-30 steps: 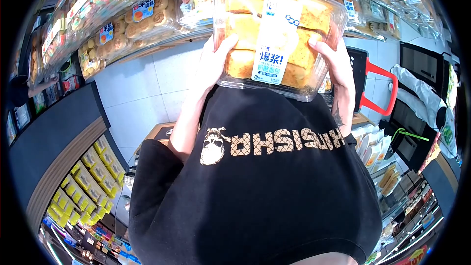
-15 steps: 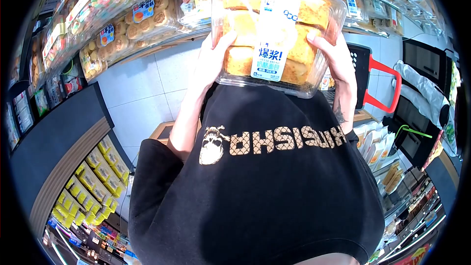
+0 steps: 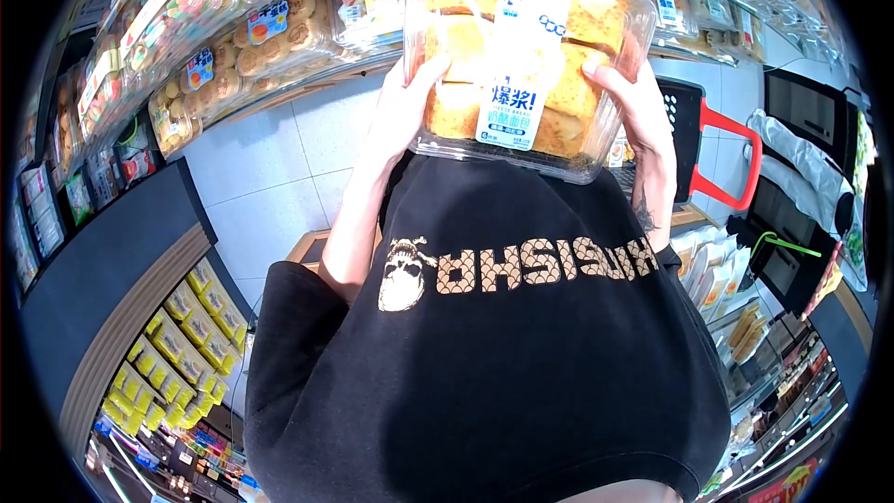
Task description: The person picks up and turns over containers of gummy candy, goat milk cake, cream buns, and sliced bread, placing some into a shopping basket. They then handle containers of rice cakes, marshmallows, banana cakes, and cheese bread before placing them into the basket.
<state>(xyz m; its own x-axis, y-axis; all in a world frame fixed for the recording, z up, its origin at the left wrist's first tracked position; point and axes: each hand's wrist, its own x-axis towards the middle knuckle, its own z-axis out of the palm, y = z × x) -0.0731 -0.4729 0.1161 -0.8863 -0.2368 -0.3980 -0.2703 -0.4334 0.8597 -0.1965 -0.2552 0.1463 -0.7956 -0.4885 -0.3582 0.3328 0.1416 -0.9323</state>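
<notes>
A clear plastic box of golden bread pieces (image 3: pixel 566 102) is held up in front of my chest, its white and blue label facing me. My left hand (image 3: pixel 407 98) grips the box's left edge, thumb on the lid. On the opposite edge, my right hand (image 3: pixel 638 107) holds it the same way, thumb over the lid. The other fingers of both hands are mostly hidden behind the box. Below it is my black sweatshirt (image 3: pixel 559 345) with gold lettering.
Shelves of packaged pastries (image 3: pixel 270 37) curve along the top and upper left. A black basket with a red handle (image 3: pixel 736 196) stands at the right. Yellow packets (image 3: pixel 168 354) fill a rack at lower left, and bagged goods (image 3: pixel 712 270) sit at lower right.
The box has shifted up very slightly in view, with both hands still holding it.
</notes>
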